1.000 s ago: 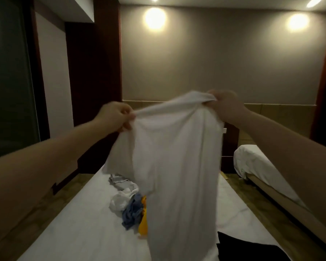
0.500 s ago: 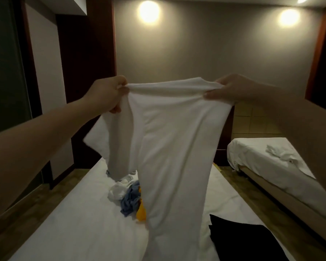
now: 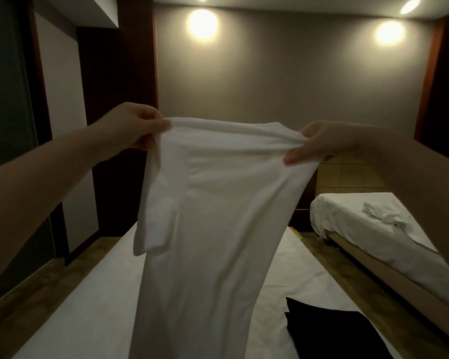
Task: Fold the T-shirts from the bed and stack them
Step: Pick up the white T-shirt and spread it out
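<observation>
The white T-shirt hangs in the air above the bed, stretched by its upper edge between both hands; its lower part runs out of view at the bottom. One sleeve dangles free on the left side. The left hand pinches the left end of the edge with fingers curled onto the cloth. The right hand pinches the right end, where the fabric bunches under its fingers. Judged from the drape, the fabric is light, thin and fully limp: it sags between the grips, holds no shape unsupported and creases wherever it is gathered. It appears neither fragile nor slippery, so a light pinch should suffice. Take hold at two separated points along one edge and keep it taut; a single grip would probably let the shirt collapse. A folded black garment lies on the bed at lower right, probably the stack. A second bed stands to the right, across a strip of floor, carrying a crumpled white cloth.
</observation>
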### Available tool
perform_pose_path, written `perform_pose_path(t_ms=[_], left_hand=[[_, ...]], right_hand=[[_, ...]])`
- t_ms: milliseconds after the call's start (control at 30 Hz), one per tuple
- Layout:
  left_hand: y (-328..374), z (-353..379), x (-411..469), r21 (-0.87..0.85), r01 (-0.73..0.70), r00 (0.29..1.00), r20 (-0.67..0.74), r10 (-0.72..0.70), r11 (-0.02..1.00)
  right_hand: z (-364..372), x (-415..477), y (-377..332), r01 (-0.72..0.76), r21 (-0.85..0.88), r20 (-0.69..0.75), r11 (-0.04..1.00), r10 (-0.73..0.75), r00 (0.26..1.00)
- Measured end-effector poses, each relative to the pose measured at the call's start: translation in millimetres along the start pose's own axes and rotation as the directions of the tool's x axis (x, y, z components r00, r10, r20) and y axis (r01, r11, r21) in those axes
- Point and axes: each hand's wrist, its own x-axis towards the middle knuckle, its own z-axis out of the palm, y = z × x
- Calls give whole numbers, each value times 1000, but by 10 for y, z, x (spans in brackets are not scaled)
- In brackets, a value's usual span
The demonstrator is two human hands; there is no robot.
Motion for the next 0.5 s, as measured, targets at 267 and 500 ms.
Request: perform_pose_path(t_ms=[267,500], left_hand=[[-109,-31,67,-43,20,997,78,-17,999],[-237,-83,208,89,85,967,232,-103,992]], right_hand=[[67,81,78,-57,-165,45,985,66,997],[1,257,109,-65,49,29,997,64,998]])
